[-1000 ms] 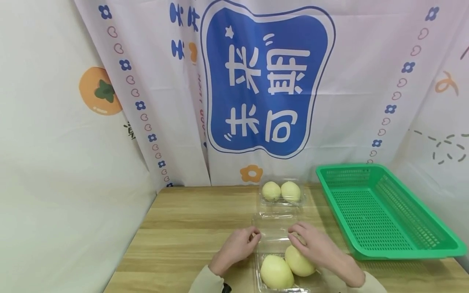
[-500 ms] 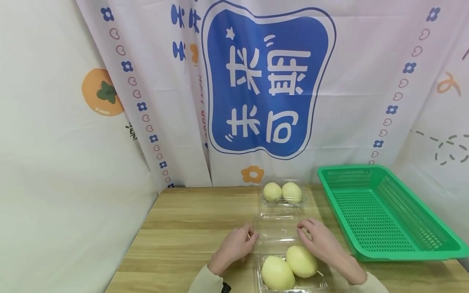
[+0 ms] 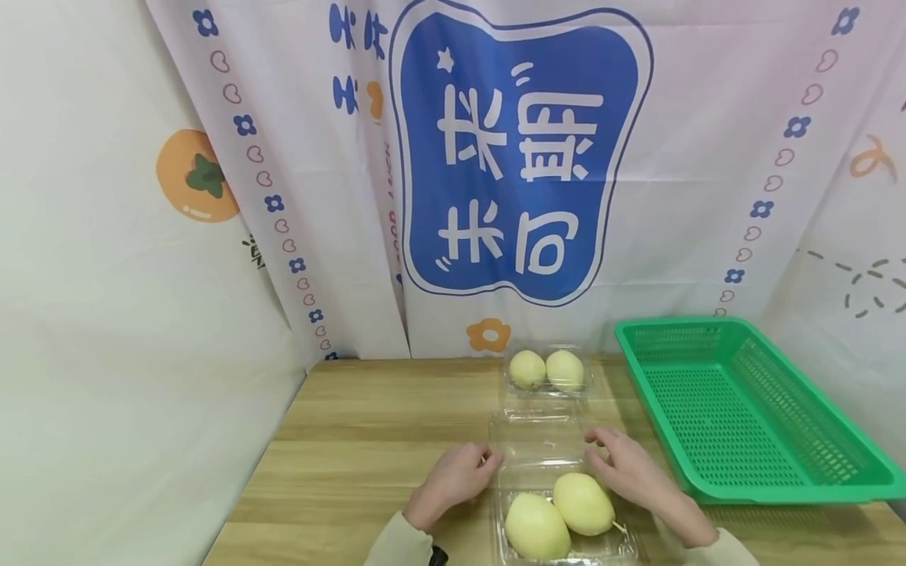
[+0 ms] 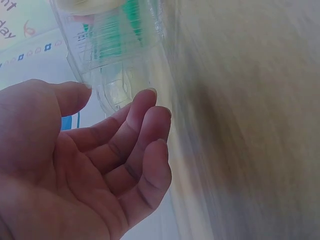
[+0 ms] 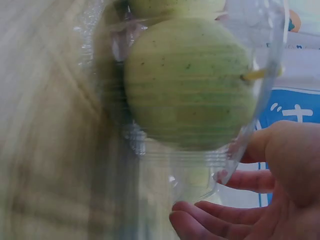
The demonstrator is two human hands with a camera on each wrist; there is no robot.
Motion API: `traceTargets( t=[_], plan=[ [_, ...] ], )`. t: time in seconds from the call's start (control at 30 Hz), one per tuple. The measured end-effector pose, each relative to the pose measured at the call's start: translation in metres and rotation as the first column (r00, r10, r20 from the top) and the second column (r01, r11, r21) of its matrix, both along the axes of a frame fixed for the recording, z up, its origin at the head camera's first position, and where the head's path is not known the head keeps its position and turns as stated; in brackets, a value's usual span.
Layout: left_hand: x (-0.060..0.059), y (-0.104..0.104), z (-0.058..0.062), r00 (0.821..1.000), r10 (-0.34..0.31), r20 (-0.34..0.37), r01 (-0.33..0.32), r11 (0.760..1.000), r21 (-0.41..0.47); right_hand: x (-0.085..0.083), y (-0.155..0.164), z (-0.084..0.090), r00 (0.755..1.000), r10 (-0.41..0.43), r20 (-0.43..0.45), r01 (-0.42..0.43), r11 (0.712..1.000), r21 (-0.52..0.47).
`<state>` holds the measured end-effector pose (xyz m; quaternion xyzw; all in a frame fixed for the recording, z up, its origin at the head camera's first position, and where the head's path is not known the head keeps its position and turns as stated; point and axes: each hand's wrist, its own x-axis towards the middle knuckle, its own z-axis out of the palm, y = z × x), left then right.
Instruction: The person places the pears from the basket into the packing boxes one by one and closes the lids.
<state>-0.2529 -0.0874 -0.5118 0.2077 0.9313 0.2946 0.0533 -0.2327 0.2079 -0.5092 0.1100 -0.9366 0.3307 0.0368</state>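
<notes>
In the head view an unlatched clear plastic clamshell box lies at the table's front, its lid folded back flat on the far side. Two pale yellow pears sit in its base: a left pear and a right pear, whose stem points right over the rim. My left hand is at the lid's left edge; the left wrist view shows its fingers loosely bent, thumb apart, nothing between them. On the opposite side my right hand has relaxed fingers close by the box's right edge.
Beyond the lid stands another clear box with two pears inside. A large green perforated basket takes up the table's right side. A printed curtain hangs along the back edge of the wooden table.
My right hand has moved right, off the right pear and out to the box's side, uncovering the pear's stem. The left hand has stayed nearly in place.
</notes>
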Motion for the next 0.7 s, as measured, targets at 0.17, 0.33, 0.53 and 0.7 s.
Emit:
traceTargets(
  t=[0.17, 0.33, 0.53, 0.7],
  plan=[
    [-0.0024, 0.0019, -0.0019, 1.000, -0.004, 0.000, 0.004, 1.000, 0.000, -0.0055, 0.0059, -0.0071, 0.998, 0.018, 0.055, -0.014, 0.998, -0.066],
    [-0.0027, 0.0014, -0.0008, 0.999, -0.017, 0.028, 0.015, 0.999, 0.040, -0.0093, 0.0078, -0.0095, 0.995, 0.011, 0.101, 0.000, 0.994, -0.109],
    [-0.0030, 0.0019, -0.0007, 0.999, -0.030, 0.043, 0.027, 0.998, 0.060, -0.0094, 0.0083, -0.0094, 0.994, 0.006, 0.108, 0.006, 0.994, -0.105],
    [-0.0029, 0.0029, -0.0024, 0.998, -0.033, 0.055, 0.030, 0.998, 0.059, -0.0081, 0.0080, -0.0111, 0.992, 0.001, 0.127, 0.014, 0.993, -0.115]
  ],
)
